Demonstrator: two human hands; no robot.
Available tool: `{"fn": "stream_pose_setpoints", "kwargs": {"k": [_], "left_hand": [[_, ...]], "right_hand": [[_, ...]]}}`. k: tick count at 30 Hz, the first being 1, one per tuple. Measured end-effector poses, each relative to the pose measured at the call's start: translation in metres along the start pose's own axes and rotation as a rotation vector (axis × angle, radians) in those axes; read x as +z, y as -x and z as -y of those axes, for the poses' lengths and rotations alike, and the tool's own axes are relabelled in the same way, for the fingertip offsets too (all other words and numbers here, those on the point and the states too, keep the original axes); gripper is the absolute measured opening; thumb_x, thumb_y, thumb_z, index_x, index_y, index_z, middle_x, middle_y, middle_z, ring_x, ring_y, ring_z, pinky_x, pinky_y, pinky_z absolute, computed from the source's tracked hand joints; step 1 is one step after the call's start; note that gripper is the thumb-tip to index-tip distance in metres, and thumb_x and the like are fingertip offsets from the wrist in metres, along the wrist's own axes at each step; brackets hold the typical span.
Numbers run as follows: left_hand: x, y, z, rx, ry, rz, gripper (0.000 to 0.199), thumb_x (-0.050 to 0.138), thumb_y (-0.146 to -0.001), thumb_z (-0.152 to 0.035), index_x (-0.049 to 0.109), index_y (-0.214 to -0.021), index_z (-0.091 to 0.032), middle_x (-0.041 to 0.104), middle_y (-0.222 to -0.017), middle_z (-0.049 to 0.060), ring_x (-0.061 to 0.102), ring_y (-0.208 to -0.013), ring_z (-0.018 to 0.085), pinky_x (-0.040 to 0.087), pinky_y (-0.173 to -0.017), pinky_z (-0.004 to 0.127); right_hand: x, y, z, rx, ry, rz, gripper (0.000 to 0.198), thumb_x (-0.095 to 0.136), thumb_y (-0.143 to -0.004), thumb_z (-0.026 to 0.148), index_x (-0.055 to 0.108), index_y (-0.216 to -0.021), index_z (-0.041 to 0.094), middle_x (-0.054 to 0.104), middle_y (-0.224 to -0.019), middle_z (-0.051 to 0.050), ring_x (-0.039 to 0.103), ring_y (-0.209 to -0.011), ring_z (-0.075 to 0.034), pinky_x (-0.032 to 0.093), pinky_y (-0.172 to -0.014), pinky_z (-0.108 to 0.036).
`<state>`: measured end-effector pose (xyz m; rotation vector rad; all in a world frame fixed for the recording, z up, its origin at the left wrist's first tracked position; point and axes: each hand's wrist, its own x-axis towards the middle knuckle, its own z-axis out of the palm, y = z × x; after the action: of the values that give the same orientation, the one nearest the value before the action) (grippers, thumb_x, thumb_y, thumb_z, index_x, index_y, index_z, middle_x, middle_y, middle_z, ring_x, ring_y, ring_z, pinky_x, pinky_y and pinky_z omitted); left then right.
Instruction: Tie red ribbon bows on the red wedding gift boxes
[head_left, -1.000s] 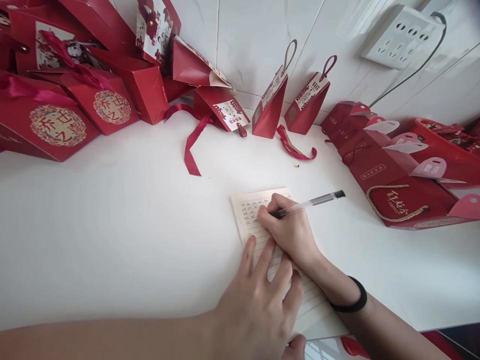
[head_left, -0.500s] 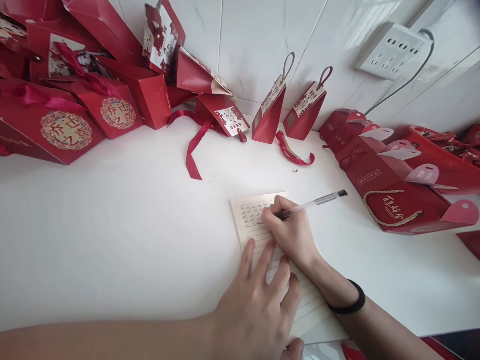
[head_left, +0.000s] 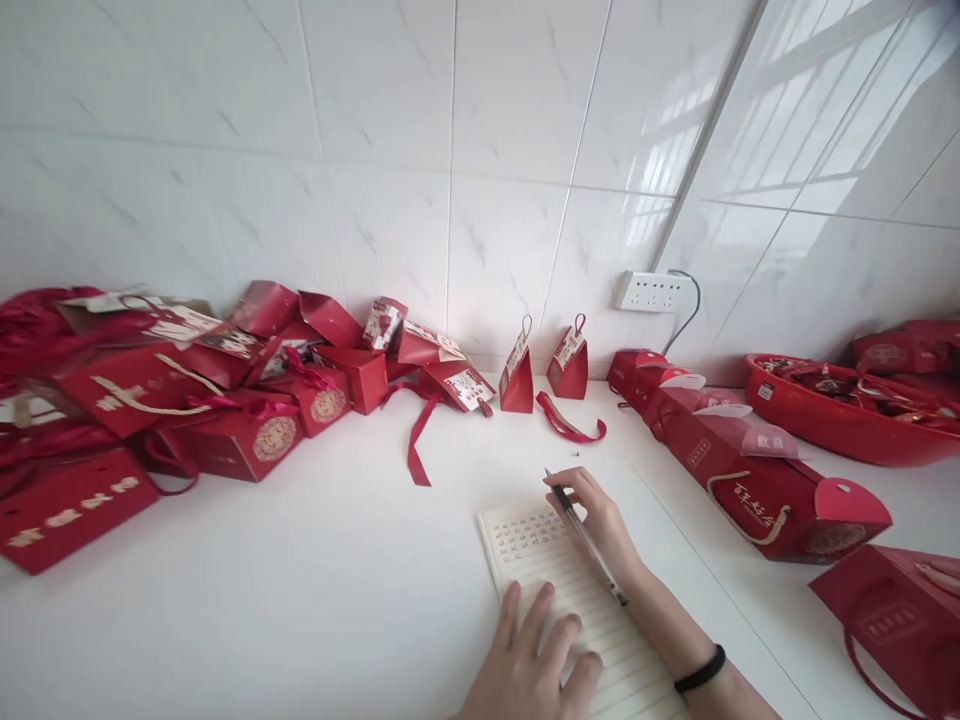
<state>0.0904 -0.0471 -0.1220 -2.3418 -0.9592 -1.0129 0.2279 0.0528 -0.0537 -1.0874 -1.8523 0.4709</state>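
A lined notebook [head_left: 600, 645] lies on the white table, with several rows of small handwriting across its upper part. My left hand [head_left: 529, 660] rests flat on the page below the writing, fingers spread. At the page's upper right, my right hand [head_left: 600, 515] holds a pen [head_left: 589, 545] with a black grip and clear barrel. The pen's tip points up and away, lifted off the writing, and its end slants down toward my wrist. A black band [head_left: 701, 668] circles my right wrist.
Red gift boxes [head_left: 247, 440] pile up at the left. Two small red boxes [head_left: 517, 385] stand by the tiled wall near loose ribbons [head_left: 421, 445]. More red boxes [head_left: 750, 490] line the right, beside a red basin [head_left: 847, 415]. A power strip [head_left: 649, 291] is on the wall.
My right hand has lifted the pen from the writing and turned it, so its tip now points away. My left hand stays on the page. The view has tilted up, showing more wall.
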Motion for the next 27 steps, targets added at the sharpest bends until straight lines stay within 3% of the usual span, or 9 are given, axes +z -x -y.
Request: {"fn": "stream_pose_setpoints", "kwargs": {"k": [3,6,9,14,16,17,20,23,27], "left_hand": [[-0.001,0.000,0.005,0.030,0.086,0.150,0.016,0.047,-0.086,-0.027,0.056,-0.096,-0.020,0.063,-0.096,0.004,0.054,-0.113,0.023,0.037,-0.103,0.044],[-0.012,-0.002,0.011,0.008,0.173,0.212,0.033,0.042,-0.088,-0.042,0.051,-0.108,-0.017,0.062,-0.105,0.009,0.047,-0.123,0.022,0.040,-0.103,0.042],[-0.038,-0.003,0.025,-0.024,0.204,0.168,0.043,0.044,-0.085,-0.047,0.046,-0.114,-0.015,0.059,-0.114,0.012,0.039,-0.130,0.026,0.037,-0.105,0.048],[-0.099,0.013,0.092,-0.251,0.105,0.166,0.047,0.042,-0.080,-0.015,0.030,-0.126,-0.012,0.044,-0.132,0.018,0.028,-0.136,0.027,0.028,-0.109,0.053],[-0.119,0.026,0.134,-0.414,0.018,0.076,0.045,0.042,-0.082,-0.013,0.030,-0.125,-0.014,0.037,-0.135,0.018,0.027,-0.136,0.028,0.029,-0.108,0.053],[-0.127,0.033,0.156,-0.568,-0.001,0.003,0.045,0.044,-0.082,-0.014,0.031,-0.125,-0.015,0.035,-0.136,0.018,0.029,-0.135,0.027,0.031,-0.108,0.051],[-0.147,0.049,0.215,-1.190,-0.015,-0.283,0.058,0.056,-0.076,-0.016,0.028,-0.127,-0.016,0.031,-0.134,0.017,0.041,-0.127,0.026,0.040,-0.102,0.045],[-0.154,0.054,0.251,-1.376,-0.053,-0.337,0.077,0.070,-0.065,-0.019,0.027,-0.128,-0.011,0.034,-0.130,0.020,0.037,-0.128,0.032,0.036,-0.104,0.048],[-0.148,0.052,0.270,-1.478,-0.101,-0.372,0.083,0.074,-0.063,-0.026,0.026,-0.129,-0.010,0.038,-0.130,0.022,0.028,-0.133,0.036,0.026,-0.109,0.051]], "right_hand": [[-0.001,0.002,-0.009,-0.060,0.042,0.076,0.038,0.036,-0.084,0.021,0.051,-0.119,0.026,0.058,-0.109,-0.008,0.058,-0.099,-0.021,0.052,-0.080,-0.040],[0.001,0.003,-0.016,0.049,-0.003,0.011,0.045,0.037,-0.083,0.025,0.040,-0.128,0.025,0.058,-0.109,-0.010,0.060,-0.097,-0.022,0.055,-0.071,-0.039],[-0.002,0.002,-0.019,0.168,0.014,-0.096,0.038,0.040,-0.080,0.035,0.047,-0.115,0.022,0.062,-0.096,-0.009,0.064,-0.082,-0.023,0.055,-0.064,-0.038],[-0.008,0.001,-0.018,0.194,0.122,-0.092,0.029,0.039,-0.075,0.043,0.058,-0.082,0.024,0.064,-0.090,-0.007,0.061,-0.061,-0.021,0.053,-0.062,-0.039],[-0.007,0.001,-0.017,0.161,0.142,-0.062,0.030,0.037,-0.074,0.044,0.060,-0.078,0.024,0.064,-0.089,-0.006,0.061,-0.059,-0.020,0.053,-0.061,-0.037],[-0.006,0.001,-0.017,0.144,0.147,-0.040,0.030,0.037,-0.074,0.043,0.060,-0.076,0.024,0.063,-0.087,-0.006,0.061,-0.059,-0.019,0.053,-0.060,-0.036],[-0.001,0.001,-0.020,0.077,0.144,0.061,0.031,0.036,-0.075,0.042,0.061,-0.075,0.023,0.063,-0.081,-0.005,0.061,-0.059,-0.018,0.052,-0.057,-0.031],[0.003,0.001,-0.027,0.000,0.135,0.117,0.029,0.037,-0.076,0.040,0.060,-0.074,0.023,0.063,-0.081,-0.005,0.061,-0.060,-0.017,0.051,-0.055,-0.029],[0.000,0.000,-0.032,0.004,0.139,0.078,0.027,0.037,-0.076,0.038,0.060,-0.074,0.023,0.063,-0.082,-0.005,0.062,-0.063,-0.018,0.050,-0.055,-0.029]]}}
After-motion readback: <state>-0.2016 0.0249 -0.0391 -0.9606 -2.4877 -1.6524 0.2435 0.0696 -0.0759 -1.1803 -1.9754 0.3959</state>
